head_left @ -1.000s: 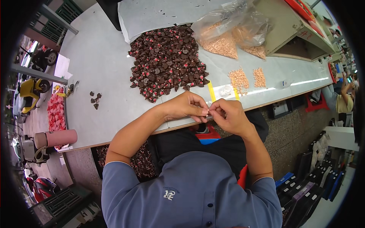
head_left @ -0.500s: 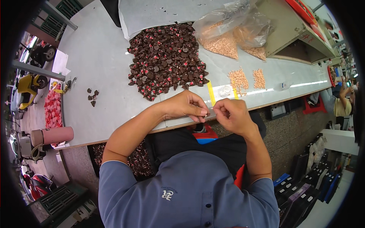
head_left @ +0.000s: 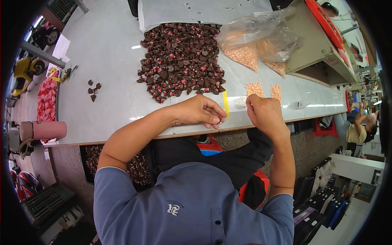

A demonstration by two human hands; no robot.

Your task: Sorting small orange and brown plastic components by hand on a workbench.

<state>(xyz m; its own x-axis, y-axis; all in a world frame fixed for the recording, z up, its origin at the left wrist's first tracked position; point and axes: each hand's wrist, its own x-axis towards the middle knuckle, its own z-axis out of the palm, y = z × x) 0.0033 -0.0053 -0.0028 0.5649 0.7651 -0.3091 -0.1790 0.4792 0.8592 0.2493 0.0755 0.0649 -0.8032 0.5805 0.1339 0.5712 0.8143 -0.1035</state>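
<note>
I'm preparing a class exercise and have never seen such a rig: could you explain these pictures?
This is a person, not a machine; a head-worn fisheye camera looks down. On the pale grey table lie a heap of small dark-brown pieces, some marked red, two small piles of beige bits and clear plastic bags holding more bits. The bare left hand has its grip closed on a small dark piece. The bare right hand is next to the left pile; whether it holds anything is unclear.

Grey table [head_left: 116, 77]: open lane between left edge and broad heap of dark-brown, red-flecked pieces [head_left: 181, 61]; small dark-brown cluster [head_left: 93, 98] interrupts. Toward far right corner, clear plastic bags of tan granules [head_left: 241, 56] and grey-green metal box [head_left: 304, 51] block passage.
</note>
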